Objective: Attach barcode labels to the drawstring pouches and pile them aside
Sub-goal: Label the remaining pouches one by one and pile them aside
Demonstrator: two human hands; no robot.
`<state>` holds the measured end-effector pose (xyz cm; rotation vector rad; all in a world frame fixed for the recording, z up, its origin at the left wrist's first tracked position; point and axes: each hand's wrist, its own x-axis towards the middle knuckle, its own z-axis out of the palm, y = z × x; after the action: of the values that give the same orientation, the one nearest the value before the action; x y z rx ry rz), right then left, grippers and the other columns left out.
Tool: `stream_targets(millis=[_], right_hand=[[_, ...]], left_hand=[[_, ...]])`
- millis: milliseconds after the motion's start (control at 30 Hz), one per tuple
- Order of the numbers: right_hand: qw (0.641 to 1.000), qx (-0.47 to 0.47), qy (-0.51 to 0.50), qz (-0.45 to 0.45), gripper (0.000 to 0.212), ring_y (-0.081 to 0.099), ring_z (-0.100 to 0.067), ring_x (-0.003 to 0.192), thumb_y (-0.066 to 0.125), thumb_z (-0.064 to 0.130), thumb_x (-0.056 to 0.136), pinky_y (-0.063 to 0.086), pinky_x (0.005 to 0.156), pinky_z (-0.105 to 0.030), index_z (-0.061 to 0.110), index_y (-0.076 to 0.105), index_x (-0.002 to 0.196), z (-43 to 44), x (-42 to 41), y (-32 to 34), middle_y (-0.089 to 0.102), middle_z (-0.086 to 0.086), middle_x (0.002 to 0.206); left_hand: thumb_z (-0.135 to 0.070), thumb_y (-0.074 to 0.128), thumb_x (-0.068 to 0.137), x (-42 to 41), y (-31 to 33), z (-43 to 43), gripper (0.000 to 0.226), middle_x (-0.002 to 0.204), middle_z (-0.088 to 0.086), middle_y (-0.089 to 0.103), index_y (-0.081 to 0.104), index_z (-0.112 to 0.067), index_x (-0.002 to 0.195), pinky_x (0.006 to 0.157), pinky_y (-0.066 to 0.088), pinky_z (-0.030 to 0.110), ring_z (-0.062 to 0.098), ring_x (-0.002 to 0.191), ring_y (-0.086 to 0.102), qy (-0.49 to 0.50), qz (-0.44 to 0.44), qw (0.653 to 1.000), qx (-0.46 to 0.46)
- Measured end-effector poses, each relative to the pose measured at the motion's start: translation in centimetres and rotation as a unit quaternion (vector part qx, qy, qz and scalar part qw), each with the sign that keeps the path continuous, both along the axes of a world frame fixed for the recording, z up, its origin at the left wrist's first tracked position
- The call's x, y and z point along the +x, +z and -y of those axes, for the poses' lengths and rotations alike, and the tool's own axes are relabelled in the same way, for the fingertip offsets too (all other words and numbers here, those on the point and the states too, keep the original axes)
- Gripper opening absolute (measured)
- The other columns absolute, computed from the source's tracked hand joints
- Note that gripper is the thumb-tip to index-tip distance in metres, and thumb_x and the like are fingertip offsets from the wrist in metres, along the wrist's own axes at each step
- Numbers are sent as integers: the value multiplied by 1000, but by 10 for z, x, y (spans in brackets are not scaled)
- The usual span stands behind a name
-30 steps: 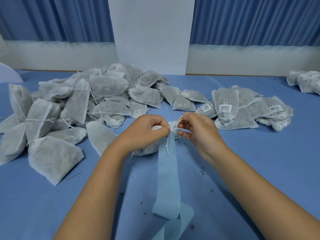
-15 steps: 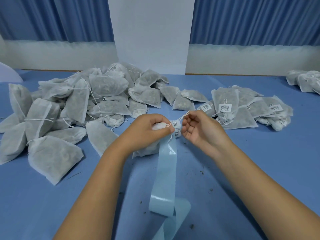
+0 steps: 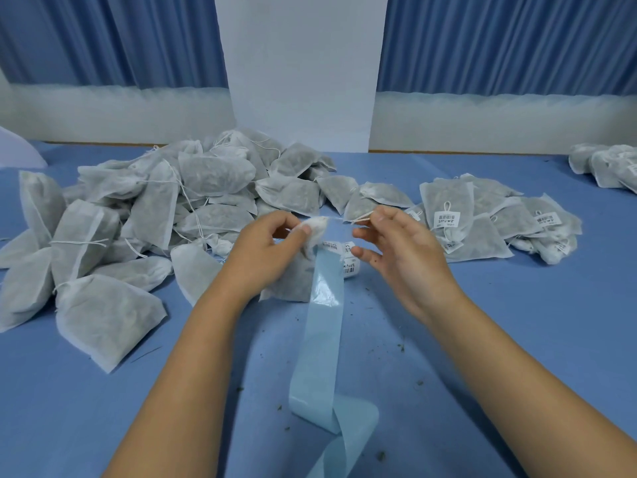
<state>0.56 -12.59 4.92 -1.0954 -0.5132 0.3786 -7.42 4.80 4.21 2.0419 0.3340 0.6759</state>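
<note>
Pinching the gathered neck of 1 drawstring pouch [image 3: 289,284], the left hand [image 3: 265,253] holds it at centre, the pouch's body partly hidden behind the fingers. The right hand [image 3: 396,250] pinches the drawstring [image 3: 358,220] between thumb and forefinger, its other fingers loosely spread. At far left, a big heap of unlabelled pouches [image 3: 155,208] crowds up to the left forearm. Between the hands sits the roll of barcode labels [image 3: 348,262], its pale blue backing strip [image 3: 324,339] trailing toward the viewer and curling near the bottom. To the right lies a smaller pile of labelled pouches [image 3: 482,225]. At far right, another pile [image 3: 606,163] is cut off by the frame. Dark crumbs [image 3: 401,346] dot the blue tablecloth [image 3: 517,305]. Behind stand blue curtains [image 3: 103,39] and a white pillar [image 3: 300,63]. Label print is too small to read.
</note>
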Motion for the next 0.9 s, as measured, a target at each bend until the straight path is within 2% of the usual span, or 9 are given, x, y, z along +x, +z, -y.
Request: stream_targets(millis=[100,233,367,467,567,633,700,767,900], right_hand=[[982,-79,-31,171,14,60,-6,93,56,9,97,55,79,-25,19,63,90,-2,-6,-5,65,4,98],[932,-150,-28,327,21,49,-6,123,60,12,96,47,86,-23,32,62,91,-8,-16,-18,58,8,120],[928,-169,-27,332,18,33,-1,139,59,17,96,41,105,-38,34,61,92,-12,-20,-26,56,25,118],[920,-174,-29,349,16,39,1,135,59,15,97,34,110,-37,30,60,92,-13,-19,-26,63,23,107],[919,-160,-36,358,13,57,-10,115,59,12,96,40,102,-33,25,62,93,-13,-21,-26,64,21,100],[924,-165,-37,344,10,60,-12,106,60,12,96,43,97,-28,21,63,94,-12,-22,-26,65,20,99],[930,-160,-37,330,8,61,-9,103,60,9,96,43,93,-21,16,65,95,-12,-22,-27,66,16,98],[934,-153,-43,322,7,61,-5,100,60,7,95,42,92,-17,12,65,94,-12,-21,-26,67,12,98],[937,-147,-49,312,7,60,-2,96,58,5,96,41,87,-13,9,64,96,-11,-17,-28,67,9,98]], left_hand=[[-27,65,95,2,2,0,17,75,-10,61,66,-19,79,65,40,20,5,69,52,67,75,995,10],[-31,65,95,3,5,8,23,67,-11,54,58,-20,76,57,38,13,-1,57,46,101,119,987,-34],[-30,62,96,4,10,16,28,59,-15,48,54,-22,71,55,34,13,-2,52,43,80,111,988,-72],[-27,60,97,3,14,22,30,56,-17,46,53,-21,69,56,34,14,0,53,40,57,107,987,-102],[-22,58,98,1,18,24,28,63,-8,47,54,-17,71,62,37,21,7,61,42,30,115,981,-154],[-20,57,98,1,20,24,23,74,7,48,57,-12,77,70,40,33,19,72,45,8,104,977,-186],[-19,58,97,-1,21,24,18,82,10,50,60,-12,81,73,44,38,22,79,48,-27,82,968,-235],[-18,62,93,-4,22,23,13,83,8,54,61,-15,81,74,50,36,20,81,54,-73,64,959,-265],[-26,75,86,-9,19,16,16,96,3,73,71,-17,99,74,57,23,12,87,70,-99,-23,981,-165]])
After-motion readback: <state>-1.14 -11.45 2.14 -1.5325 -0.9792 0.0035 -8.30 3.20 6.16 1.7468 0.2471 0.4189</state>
